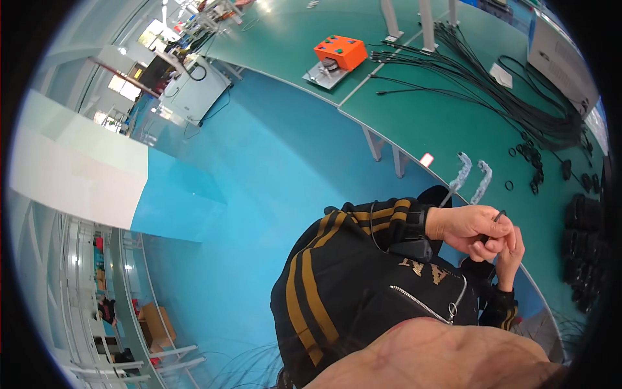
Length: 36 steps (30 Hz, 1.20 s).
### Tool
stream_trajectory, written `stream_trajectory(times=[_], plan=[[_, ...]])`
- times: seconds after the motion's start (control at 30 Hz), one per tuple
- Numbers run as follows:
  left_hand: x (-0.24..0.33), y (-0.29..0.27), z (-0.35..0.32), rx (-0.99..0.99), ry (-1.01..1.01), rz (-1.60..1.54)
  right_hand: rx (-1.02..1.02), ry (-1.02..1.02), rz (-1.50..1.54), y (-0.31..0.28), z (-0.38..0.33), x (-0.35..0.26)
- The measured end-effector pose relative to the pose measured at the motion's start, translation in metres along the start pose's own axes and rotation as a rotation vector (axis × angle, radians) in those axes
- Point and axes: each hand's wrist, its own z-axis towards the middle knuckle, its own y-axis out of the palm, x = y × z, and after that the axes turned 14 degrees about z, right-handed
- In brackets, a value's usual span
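My left hand point(465, 227) is closed around the end of a thin black cable point(499, 217), whose tip sticks up above the fingers. My right hand point(513, 254) sits just below and to the right, pressed against the left with its fingers curled on the same cable. Both hands hover over the near edge of the green table point(427, 117). Black sleeves with gold stripes cover both arms, and most of the cable's length is hidden by the hands.
A large bundle of black cables point(492, 84) fans across the table. An orange button box point(340, 52) stands at its far edge. Two white wrapped pieces point(473, 174), small black rings point(532, 162) and stacked black parts point(583, 240) lie near my hands. The floor point(259, 168) is blue.
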Motion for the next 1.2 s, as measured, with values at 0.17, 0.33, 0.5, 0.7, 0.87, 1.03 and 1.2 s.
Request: stream_trajectory(times=[0.17,0.33,0.5,0.7,0.87,1.03,1.2], plan=[[-0.013,-0.004,0.002,-0.129,-0.297,0.086,0.158,-0.011,-0.088,0.010,0.017,0.002],[-0.006,-0.019,0.009,0.056,-0.089,0.073,0.094,0.028,-0.099,0.001,0.013,0.006],[0.012,-0.074,0.035,0.275,0.147,0.479,-0.178,-0.035,-0.100,0.018,-0.032,-0.012],[-0.019,-0.087,0.040,-0.071,-0.079,0.810,-0.296,-0.238,-0.318,-0.028,0.002,-0.073],[-0.011,-0.064,0.037,-0.397,-0.280,0.327,-0.212,-0.146,0.012,-0.019,0.024,-0.026],[0.003,-0.085,0.046,-0.164,0.032,0.244,-0.167,0.347,0.068,0.008,-0.030,0.013],[-0.018,-0.094,0.038,0.271,0.185,0.804,-0.456,0.025,-0.238,-0.009,-0.026,-0.059]])
